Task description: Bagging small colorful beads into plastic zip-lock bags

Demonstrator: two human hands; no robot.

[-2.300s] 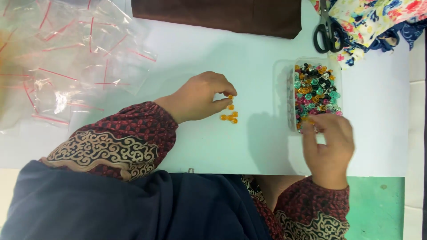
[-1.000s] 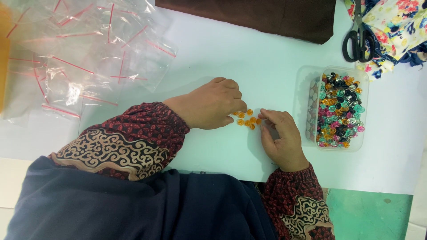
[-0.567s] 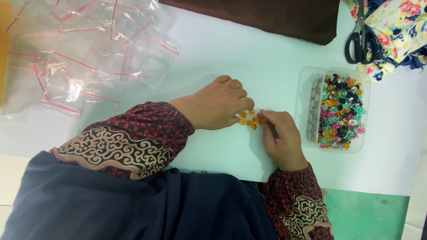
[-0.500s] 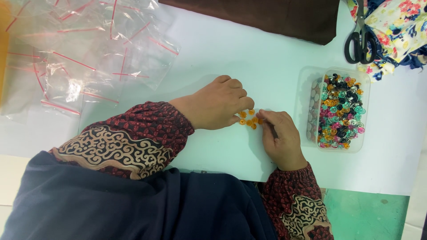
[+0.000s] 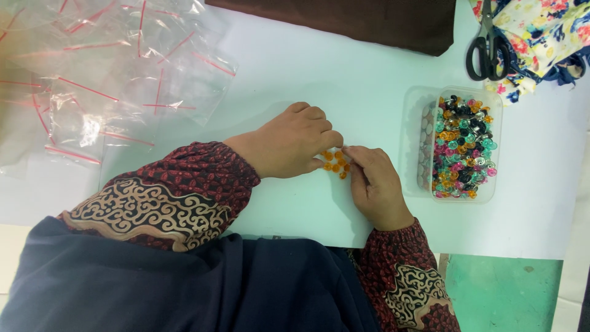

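I judge the step in hand to be gathering: my left hand [image 5: 292,141] and right hand [image 5: 375,184] rest on the white surface [image 5: 295,67], fingers curled loosely about a small cluster of orange buttons [image 5: 336,163] lying between their fingertips, neither clamped on one. The next move calls for a fine pinch. The tub of mixed buttons [image 5: 458,144] sits just right, bags [image 5: 98,74] and scissors [image 5: 485,46] well apart; nothing obstructs.
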